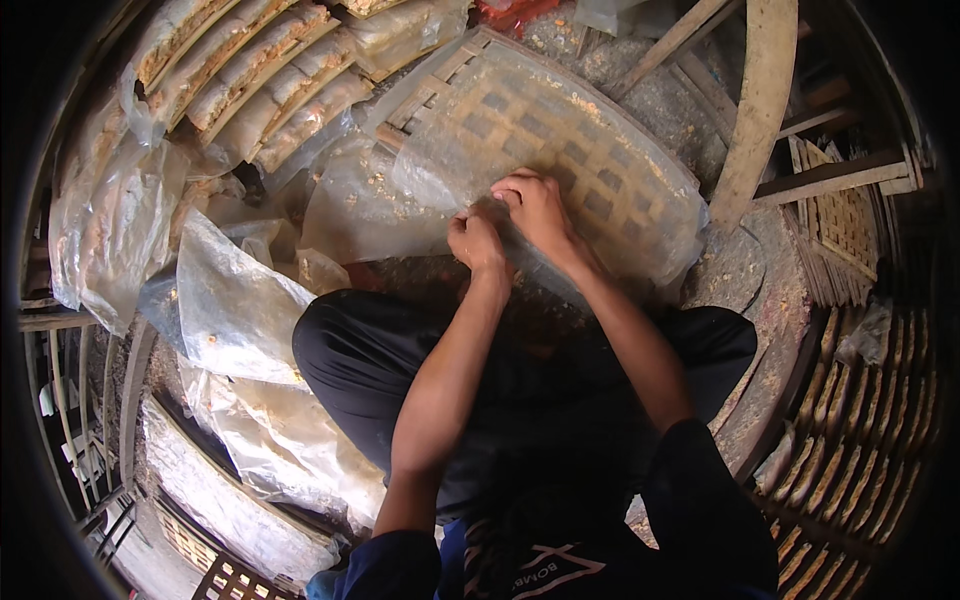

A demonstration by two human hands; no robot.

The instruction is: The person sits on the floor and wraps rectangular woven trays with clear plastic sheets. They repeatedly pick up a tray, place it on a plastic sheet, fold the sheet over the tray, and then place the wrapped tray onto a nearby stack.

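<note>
In front of my crossed legs lies a woven bamboo tray [585, 154] in a wooden frame. A cloudy, translucent plastic sheet [517, 82] covers most of it, and the square gaps of the weave show through. My left hand [477, 238] pinches the sheet's near edge, its fingertips partly hidden. Just right of it and slightly farther off, my right hand [534, 206] has its fingers curled on the same sheet. Another crumb-specked plastic sheet [375, 202] spreads to the left of my hands.
Stacked trays [262, 82] with plastic-wrapped, crumbly slabs stand at the upper left. Loose plastic sheets [232, 300] lie beside my left knee. A curved wooden post [757, 112] rises at the right, near stacked bamboo trays [840, 210]. Racked slabs [847, 420] fill the lower right.
</note>
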